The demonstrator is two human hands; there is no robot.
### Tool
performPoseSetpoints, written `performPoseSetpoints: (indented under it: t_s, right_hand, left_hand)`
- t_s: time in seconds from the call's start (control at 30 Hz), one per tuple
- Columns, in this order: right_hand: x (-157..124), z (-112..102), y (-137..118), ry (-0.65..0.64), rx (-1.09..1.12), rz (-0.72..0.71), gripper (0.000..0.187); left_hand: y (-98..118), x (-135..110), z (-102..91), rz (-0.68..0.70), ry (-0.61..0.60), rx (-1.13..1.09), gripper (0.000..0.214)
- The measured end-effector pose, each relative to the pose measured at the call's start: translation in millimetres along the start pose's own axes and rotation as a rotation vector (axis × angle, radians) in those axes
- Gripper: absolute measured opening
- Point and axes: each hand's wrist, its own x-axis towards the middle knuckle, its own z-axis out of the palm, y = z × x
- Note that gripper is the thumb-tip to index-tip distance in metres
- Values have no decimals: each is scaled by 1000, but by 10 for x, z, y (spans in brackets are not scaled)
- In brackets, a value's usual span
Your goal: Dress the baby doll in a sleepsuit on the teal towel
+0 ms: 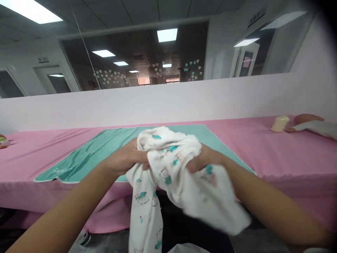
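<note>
A white printed baby garment with small green and pink cartoon figures hangs bunched in front of me, over the table's front edge. My left hand grips its bunched upper part from the left, thumb across the fabric. On the other side my right hand is closed on the cloth, its fingers partly hidden by folds. Two long tubes of fabric dangle below, one under the left hand and one blurred by motion at the lower right. Behind the garment lies a green towel with a white edge, spread on the table.
A pink cloth covers the table. At the right end are a cream-coloured bottle-like object and a doll lying down. Part of another object shows at the far left. A white wall with a wide mirror-like pane rises behind.
</note>
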Motion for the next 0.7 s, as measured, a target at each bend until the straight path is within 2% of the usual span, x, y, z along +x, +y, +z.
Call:
performPoseSetpoints:
  t_s: [0.03, 0.1, 0.17, 0.23, 0.3, 0.4, 0.47, 0.53, 0.6, 0.7]
  right_hand:
    - [28, 30, 76, 19, -13, -12, 48]
    - [103, 55, 232, 115, -41, -50, 37]
    - [184, 9, 371, 265, -52, -81, 25]
    - [253, -87, 484, 420, -70, -108, 20]
    - [300, -182, 566, 505, -96, -100, 19]
    - [318, -258, 623, 514, -91, -90, 22]
    - [295, -267, 613, 474, -35, -116, 31]
    - [251, -256, 571, 348, 26, -133, 43]
    - [204, -225, 510, 119, 24, -73, 53]
    - [171, -144, 395, -196, -120, 115, 50]
  left_hand:
    - [-50, 16, -26, -10, 6, -43, 28]
    - [-135, 57, -70, -15, -86, -120, 40]
    - [-187, 108, -78, 25, -196, -158, 60]
    - [-200, 163, -32, 61, -215, -161, 74]
    - [-185, 212, 54, 52, -90, -83, 73]
    - [-158, 268, 165, 5, 175, 46, 50]
    - [-151, 298, 180, 16, 278, 11, 40]
    - [-145, 326, 165, 51, 351, -63, 34]
    - [-129, 351, 160, 74, 396, -105, 28]
    - [-100, 374, 224, 47, 349, -104, 23]
